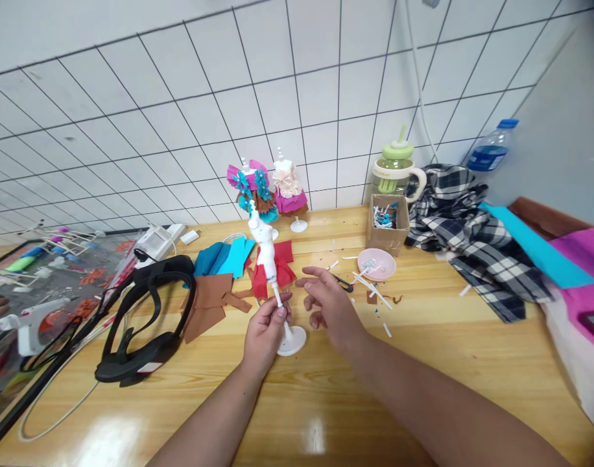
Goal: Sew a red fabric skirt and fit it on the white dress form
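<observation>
My left hand (266, 327) grips the thin stem of a small white dress form (266, 256), which leans a little to the left on its round base. A red paper piece (261, 280) hangs about or lies behind its lower body; I cannot tell which. To the right of the stem, my right hand (329, 305) is raised with its fingers apart and nothing in them. Black scissors (344, 283) lie just beyond that hand. Brown paper pieces (207, 301) and blue paper pieces (224, 258) lie left of the dress form.
Two dressed forms (251, 188) (290, 188) stand by the tiled wall. A pink dish (377, 264), a cardboard box (387, 227) and a green-lidded cup (394, 170) are at the right, near a plaid cloth (462, 214). A black headset (146, 324) and a glue gun (37, 327) lie left.
</observation>
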A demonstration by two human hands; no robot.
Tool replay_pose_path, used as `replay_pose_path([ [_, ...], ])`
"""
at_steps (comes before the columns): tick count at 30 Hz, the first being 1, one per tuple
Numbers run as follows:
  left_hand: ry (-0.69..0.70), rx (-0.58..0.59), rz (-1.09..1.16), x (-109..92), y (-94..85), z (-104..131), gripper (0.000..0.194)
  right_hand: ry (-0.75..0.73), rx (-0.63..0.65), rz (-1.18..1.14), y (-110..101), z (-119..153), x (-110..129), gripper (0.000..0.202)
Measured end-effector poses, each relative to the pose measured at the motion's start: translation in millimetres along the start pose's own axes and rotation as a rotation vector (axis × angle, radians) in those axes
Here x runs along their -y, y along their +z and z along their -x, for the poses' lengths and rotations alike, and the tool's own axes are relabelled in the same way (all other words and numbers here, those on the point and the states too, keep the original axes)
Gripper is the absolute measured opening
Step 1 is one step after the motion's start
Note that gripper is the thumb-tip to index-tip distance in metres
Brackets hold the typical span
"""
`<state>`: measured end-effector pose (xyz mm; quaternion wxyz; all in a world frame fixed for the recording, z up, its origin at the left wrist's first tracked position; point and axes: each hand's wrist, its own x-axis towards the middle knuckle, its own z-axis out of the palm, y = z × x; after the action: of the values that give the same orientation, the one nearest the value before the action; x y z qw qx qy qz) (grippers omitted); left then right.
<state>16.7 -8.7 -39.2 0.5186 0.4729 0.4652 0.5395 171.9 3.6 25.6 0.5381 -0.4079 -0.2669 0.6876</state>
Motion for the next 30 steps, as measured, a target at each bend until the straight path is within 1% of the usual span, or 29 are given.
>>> replay_pose_path([
  [2, -0.011, -0.021, -0.056, 0.2, 0.0, 0.2, 0.045, 0.165, 0.091, -0.106, -1.6, -3.9, -0.6, 0.043],
  [3, -0.012, -0.028, -0.081, 0.6, 0.1, 0.2, 0.045, 0.217, 0.127, -0.169, -1.8, -4.8, -1.3, 0.048],
  [5, 0.009, -0.031, -0.126, 1.2, 0.3, 0.0, 0.045, 0.260, 0.169, -0.279, -1.1, -4.9, -2.9, 0.057],
  [6, 0.025, -0.027, -0.148, 1.2, 0.6, 0.0, 0.045, 0.264, 0.174, -0.321, -0.6, -4.3, -3.5, 0.060],
  [8, 0.050, -0.008, -0.193, 0.7, 1.1, 0.3, 0.045, 0.258, 0.146, -0.381, 0.6, -3.1, -4.1, 0.065],
  [11, 0.055, 0.027, -0.251, 0.1, 1.4, 1.3, 0.045, 0.284, 0.125, -0.466, 1.6, -2.2, -3.3, 0.065],
  [15, 0.056, 0.054, -0.267, 3.3, 0.7, 1.9, 0.045, 0.308, 0.158, -0.587, 2.1, -2.7, -3.4, 0.065],
  [18, 0.056, 0.062, -0.245, 6.2, 0.6, 2.0, 0.043, 0.266, 0.204, -0.578, 3.1, -1.7, -5.9, 0.067],
  [21, 0.046, 0.071, -0.224, 5.5, 1.8, 2.3, 0.043, 0.174, 0.231, -0.500, 4.2, 0.8, -8.2, 0.075],
  [22, 0.048, 0.067, -0.220, 4.3, 2.6, 2.5, 0.044, 0.160, 0.227, -0.485, 4.4, 1.6, -8.6, 0.078],
  [24, 0.061, 0.043, -0.225, 1.1, 4.4, 2.6, 0.044, 0.197, 0.207, -0.497, 4.2, 2.7, -8.8, 0.080],
  [27, 0.085, -0.031, -0.235, -4.6, 8.0, 2.8, 0.043, 0.295, 0.167, -0.555, 3.3, 3.3, -8.1, 0.076],
  [30, 0.087, -0.043, -0.221, -8.5, 10.5, 3.3, 0.042, 0.317, 0.162, -0.578, 2.9, 3.9, -6.9, 0.069],
])
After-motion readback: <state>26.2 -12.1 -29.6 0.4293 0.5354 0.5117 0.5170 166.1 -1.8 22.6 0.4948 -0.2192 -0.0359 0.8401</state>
